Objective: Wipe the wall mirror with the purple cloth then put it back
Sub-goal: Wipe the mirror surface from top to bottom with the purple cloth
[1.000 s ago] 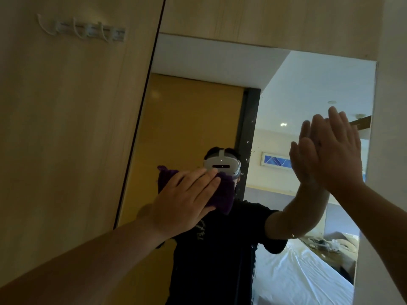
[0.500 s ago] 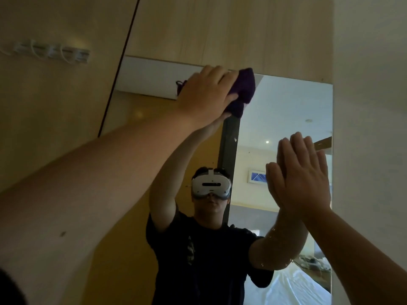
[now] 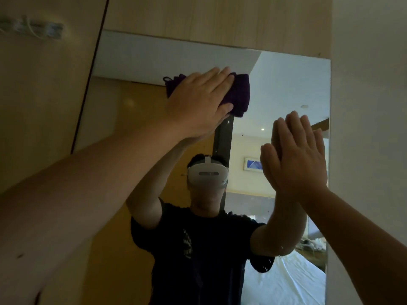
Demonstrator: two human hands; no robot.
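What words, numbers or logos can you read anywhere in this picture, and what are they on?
No text can be read.
T-shirt print, reflected in the wall mirror: pale marks, too dark and blurred to read.
Framed picture in the reflection: a blue image, no lettering visible.
Purple cloth and hook rail: no label visible.

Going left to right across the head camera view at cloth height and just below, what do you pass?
Hook rail → wood panel → left hand pressing the purple cloth → mirror → right hand → pale wall.
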